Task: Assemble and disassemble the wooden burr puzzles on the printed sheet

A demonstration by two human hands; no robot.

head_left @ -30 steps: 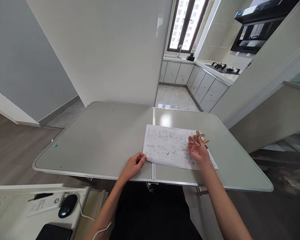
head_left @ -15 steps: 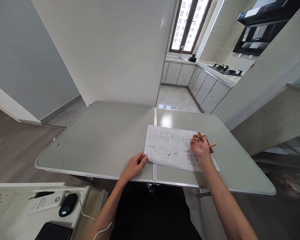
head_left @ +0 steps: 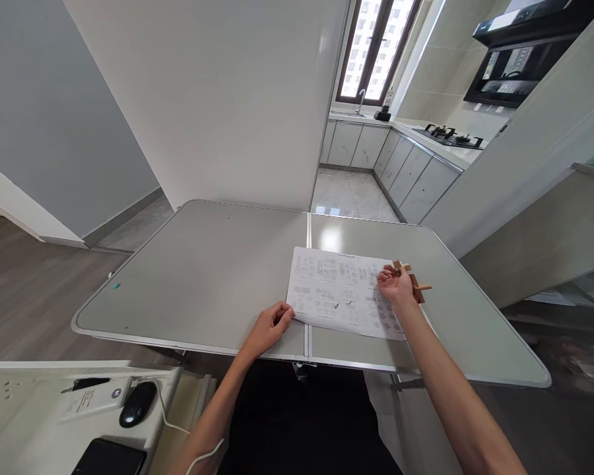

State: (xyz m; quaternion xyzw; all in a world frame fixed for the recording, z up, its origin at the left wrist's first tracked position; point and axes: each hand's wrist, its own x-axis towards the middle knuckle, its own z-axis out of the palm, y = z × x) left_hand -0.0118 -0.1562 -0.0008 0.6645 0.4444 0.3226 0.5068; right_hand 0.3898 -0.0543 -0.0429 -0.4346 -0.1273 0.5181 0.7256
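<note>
A printed paper sheet (head_left: 327, 290) with rows of small diagrams and two handwritten tick marks lies on the table. At its lower left corner my left hand (head_left: 272, 324) rests with fingers curled, thumb and forefinger closed on the paper's edge. My right hand (head_left: 395, 285) is over the sheet's right side, palm turned up and fingers curled. On its thumb side it grips a wooden block puzzle (head_left: 416, 289) of crossed sticks, one stick pointing out to the right. My fingers partly hide the puzzle.
The grey folding table (head_left: 218, 264) has a metal seam down its middle. A small teal bit (head_left: 115, 285) lies near its left edge. To the lower left, a white cart (head_left: 30, 435) holds a black mouse (head_left: 137, 404), a phone (head_left: 109, 456) and a white cable.
The view has shifted slightly. The wooden block puzzle has turned a little in my right hand. My left hand stays at the paper's corner.
</note>
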